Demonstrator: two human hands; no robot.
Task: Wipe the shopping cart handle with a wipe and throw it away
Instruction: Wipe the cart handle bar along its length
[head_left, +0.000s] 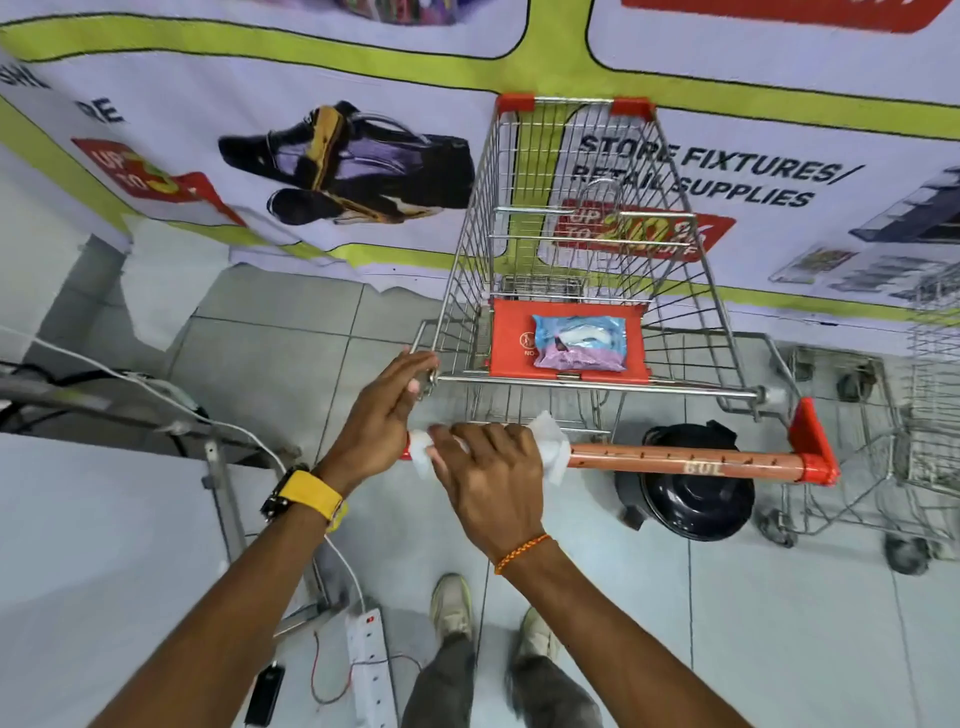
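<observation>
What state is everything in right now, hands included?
handle: left end covered, rest bare
wipe: wrapped over the handle
right hand: grips the wipe
left hand: fingers straight, touching cart frame
wipes pack: lying flat on red seat
bin: lid shut

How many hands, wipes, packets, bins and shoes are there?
Bare hands: 2, left hand and right hand
White wipe on the orange cart handle: 1
Blue and purple plastic packet: 1
Black round lidded bin: 1
Pale shoes: 2
Total: 7
</observation>
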